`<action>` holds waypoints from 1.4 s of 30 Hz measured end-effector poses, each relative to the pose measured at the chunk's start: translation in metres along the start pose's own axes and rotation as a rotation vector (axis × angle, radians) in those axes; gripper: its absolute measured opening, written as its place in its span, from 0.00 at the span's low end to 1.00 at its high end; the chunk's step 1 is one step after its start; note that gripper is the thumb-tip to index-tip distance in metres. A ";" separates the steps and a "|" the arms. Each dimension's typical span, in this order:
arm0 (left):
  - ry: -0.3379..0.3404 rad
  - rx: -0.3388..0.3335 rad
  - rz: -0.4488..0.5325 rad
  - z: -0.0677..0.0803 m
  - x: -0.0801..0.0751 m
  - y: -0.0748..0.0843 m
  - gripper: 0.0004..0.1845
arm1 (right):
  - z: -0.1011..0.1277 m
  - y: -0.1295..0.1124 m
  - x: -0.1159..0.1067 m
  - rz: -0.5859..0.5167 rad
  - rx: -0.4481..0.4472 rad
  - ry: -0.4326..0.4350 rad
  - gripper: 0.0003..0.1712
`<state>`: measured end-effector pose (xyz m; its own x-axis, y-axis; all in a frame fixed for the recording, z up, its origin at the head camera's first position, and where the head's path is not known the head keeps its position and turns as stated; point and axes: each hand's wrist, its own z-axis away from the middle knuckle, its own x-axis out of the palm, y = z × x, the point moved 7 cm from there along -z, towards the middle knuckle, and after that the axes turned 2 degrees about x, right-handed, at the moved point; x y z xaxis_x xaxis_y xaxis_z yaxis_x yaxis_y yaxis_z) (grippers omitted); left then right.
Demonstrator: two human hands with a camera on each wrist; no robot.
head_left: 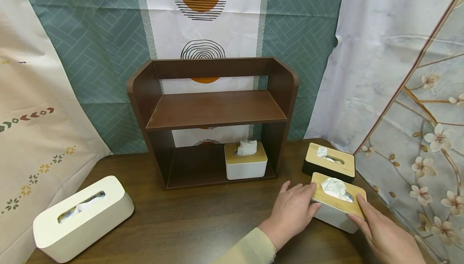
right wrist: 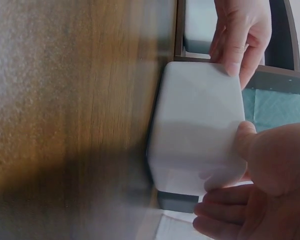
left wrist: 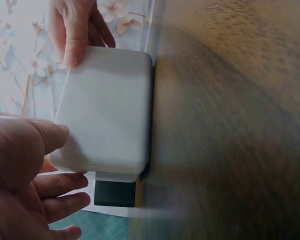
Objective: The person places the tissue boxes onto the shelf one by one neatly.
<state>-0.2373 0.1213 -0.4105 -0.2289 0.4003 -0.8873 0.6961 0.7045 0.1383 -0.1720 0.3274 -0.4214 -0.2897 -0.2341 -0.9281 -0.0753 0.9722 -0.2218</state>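
A white tissue box (head_left: 333, 215) with a wooden lid and a tissue poking out sits at the right of the table. My left hand (head_left: 291, 211) grips its left end, thumb on the front edge. At the opposite end, my right hand (head_left: 386, 231) holds the box with its thumb on the front and fingers over the lid's edge. The left wrist view shows the box's plain front between both hands, the left hand's lower fingers spread past the corner. Right behind it stands a black tissue box (head_left: 315, 169) with a wooden lid, partly hidden.
A brown two-tier shelf (head_left: 217, 109) stands at the back. Another white tissue box (head_left: 246, 170) with a wooden lid is on its lower tier, at the right. Toward the table's left edge lies a long cream tissue box (head_left: 87, 224). Fabric (head_left: 409, 135) hangs along the right side.
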 end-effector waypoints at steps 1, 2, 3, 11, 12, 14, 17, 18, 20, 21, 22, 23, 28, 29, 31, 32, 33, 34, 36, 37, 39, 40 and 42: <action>0.005 0.002 -0.001 0.000 0.000 0.000 0.28 | 0.000 0.000 0.000 -0.002 0.001 0.003 0.41; 0.012 0.006 -0.002 0.000 -0.001 0.001 0.28 | 0.000 0.000 0.000 -0.003 0.000 0.008 0.41; 0.015 0.009 -0.002 0.000 -0.001 0.001 0.28 | 0.000 0.000 0.000 -0.002 0.009 0.001 0.41; 0.046 0.033 -0.008 0.000 0.000 0.001 0.28 | -0.001 0.000 0.001 -0.007 0.020 -0.006 0.40; 0.050 0.036 -0.009 0.000 0.000 0.001 0.28 | -0.001 -0.001 0.001 -0.007 0.020 -0.007 0.40; 0.060 0.040 -0.013 0.001 -0.002 0.000 0.28 | -0.002 -0.002 0.001 -0.009 0.017 -0.003 0.40; 0.075 0.042 -0.021 0.001 -0.004 -0.001 0.28 | -0.001 -0.005 0.000 -0.010 0.009 0.010 0.39; 0.078 0.041 -0.023 0.001 -0.004 -0.001 0.27 | -0.001 -0.007 0.000 -0.012 0.008 0.015 0.39; 0.085 0.038 -0.024 0.002 -0.005 -0.002 0.27 | -0.002 -0.009 0.000 -0.013 0.006 0.013 0.39; 0.088 0.037 -0.024 0.002 -0.006 -0.002 0.27 | -0.002 -0.009 0.000 -0.013 0.004 0.012 0.39; 0.091 0.035 -0.023 0.002 -0.006 -0.003 0.27 | -0.002 -0.010 -0.001 -0.015 0.003 0.012 0.39; 0.095 0.033 -0.020 0.003 -0.007 -0.003 0.26 | -0.002 -0.011 -0.001 -0.016 0.001 0.013 0.39; 0.116 0.025 -0.016 0.005 -0.011 -0.005 0.26 | -0.002 -0.017 -0.005 -0.021 -0.020 0.060 0.39; 0.121 0.023 -0.018 0.006 -0.013 -0.005 0.26 | -0.002 -0.018 -0.005 -0.020 -0.027 0.072 0.38; 0.131 0.021 -0.019 0.007 -0.016 -0.007 0.26 | -0.002 -0.021 -0.007 -0.022 -0.040 0.095 0.38; 0.135 0.019 -0.021 0.008 -0.018 -0.008 0.26 | -0.002 -0.022 -0.007 -0.025 -0.044 0.101 0.38; 0.140 0.017 -0.021 0.009 -0.019 -0.008 0.26 | -0.002 -0.023 -0.008 -0.027 -0.049 0.106 0.38; 0.144 0.015 -0.017 0.010 -0.022 -0.009 0.26 | -0.002 -0.024 -0.008 -0.030 -0.053 0.110 0.38; 0.147 0.006 -0.017 0.012 -0.025 -0.011 0.26 | -0.004 -0.027 -0.009 -0.040 -0.056 0.106 0.38; 0.147 0.000 -0.018 0.012 -0.027 -0.012 0.27 | -0.004 -0.028 -0.009 -0.044 -0.055 0.101 0.38; 0.148 -0.012 -0.017 0.014 -0.031 -0.013 0.27 | -0.005 -0.031 -0.010 -0.050 -0.058 0.097 0.39; 0.150 -0.017 -0.019 0.015 -0.033 -0.014 0.27 | -0.005 -0.033 -0.011 -0.051 -0.062 0.103 0.38; 0.158 -0.024 -0.025 0.017 -0.038 -0.016 0.27 | -0.006 -0.038 -0.014 -0.053 -0.076 0.118 0.38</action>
<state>-0.2281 0.0850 -0.3863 -0.3513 0.4687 -0.8105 0.6729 0.7283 0.1295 -0.1707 0.2937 -0.3982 -0.3932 -0.2883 -0.8731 -0.1643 0.9563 -0.2418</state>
